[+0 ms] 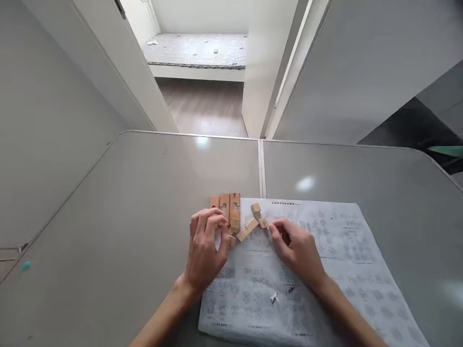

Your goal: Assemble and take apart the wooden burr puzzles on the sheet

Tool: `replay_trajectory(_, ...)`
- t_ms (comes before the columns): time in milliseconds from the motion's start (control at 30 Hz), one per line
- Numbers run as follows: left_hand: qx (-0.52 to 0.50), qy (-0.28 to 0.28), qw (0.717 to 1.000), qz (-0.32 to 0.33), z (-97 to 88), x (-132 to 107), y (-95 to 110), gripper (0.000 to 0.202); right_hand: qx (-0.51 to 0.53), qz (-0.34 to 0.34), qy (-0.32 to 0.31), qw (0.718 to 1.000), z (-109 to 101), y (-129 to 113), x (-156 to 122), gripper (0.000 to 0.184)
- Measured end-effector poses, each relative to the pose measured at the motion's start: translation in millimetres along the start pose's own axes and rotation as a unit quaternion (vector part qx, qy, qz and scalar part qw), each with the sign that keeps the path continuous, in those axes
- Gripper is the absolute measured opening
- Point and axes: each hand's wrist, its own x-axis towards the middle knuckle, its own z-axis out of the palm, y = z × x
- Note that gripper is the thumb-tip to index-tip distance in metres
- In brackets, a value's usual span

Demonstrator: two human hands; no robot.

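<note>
Notched wooden puzzle pieces lie between my hands, at the upper left of a printed sheet (325, 241). My left hand (206, 241) is curled, with thumb and fingertips closed at the left edge of a small wooden puzzle piece (235, 225); its grip is partly hidden. Thumb and forefinger of my right hand (298, 246) pinch the end of another wooden puzzle piece (263, 222). Touching or close to that piece are a slanting notched bar (248, 230) and a short block (256, 209). Three flat notched pieces (224, 203) stand side by side beyond my left fingers, one with a dark mark.
The grey table (126, 231) has a seam (262, 168) running away from me. Small dark and white scraps (274, 298) are on the sheet. Past the far edge, an open doorway shows a plastic-covered mattress (195, 48). A white wall (43, 120) borders the left side.
</note>
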Motion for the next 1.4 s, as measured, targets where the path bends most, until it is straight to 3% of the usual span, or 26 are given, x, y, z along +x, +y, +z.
replay_trajectory(133,0.027,-0.017,0.999,-0.027,-0.1,0.8,-8.0,0.020,0.001,0.005,-0.003,1.000,0.8,-0.4,2.7,0.028)
replay_trajectory(333,0.038,-0.042,0.998,-0.017,1.6,2.1,-8.5,0.020,0.000,0.002,-0.003,1.000,0.5,-1.7,3.7,0.030)
replay_trajectory(633,0.100,-0.109,0.989,-0.014,6.4,0.2,-9.2,0.041,-0.001,0.002,-0.003,1.000,0.7,-0.7,3.8,0.030)
replay_trajectory(833,0.125,-0.114,0.986,-0.004,8.1,-0.6,-8.0,0.042,0.002,0.002,-0.002,1.000,0.5,-2.0,4.4,0.029)
replay_trajectory(1400,0.064,-0.083,0.993,-0.050,3.3,2.6,-3.3,0.007,0.004,0.022,-0.001,1.000,0.2,-2.7,3.0,0.031)
